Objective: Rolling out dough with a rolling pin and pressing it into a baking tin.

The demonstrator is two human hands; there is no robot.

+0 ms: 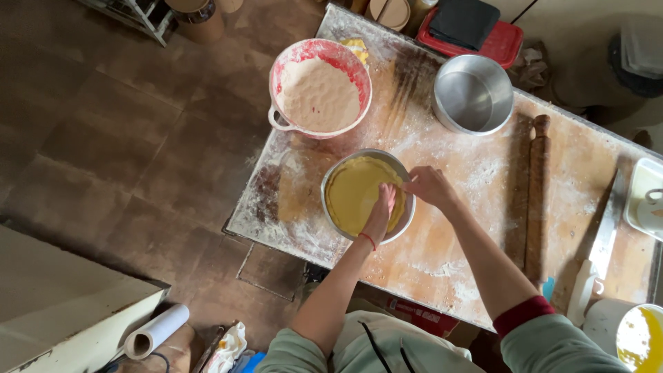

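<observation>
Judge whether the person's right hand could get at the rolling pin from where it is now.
Probably yes: the right hand rests at the dough-lined pan's rim, and only bare floured table separates it from the rolling pin.

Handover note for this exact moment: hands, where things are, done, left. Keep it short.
Left hand: flat inside the metal pan, pressing yellow dough.
Right hand: fingers on the pan's far rim.
Pan sits mid-table; flour bowl behind it, empty metal bowl and rolling pin to the right.
Done: dough laid in the pan.
Left: probably pressing the edge where the hands are.
</observation>
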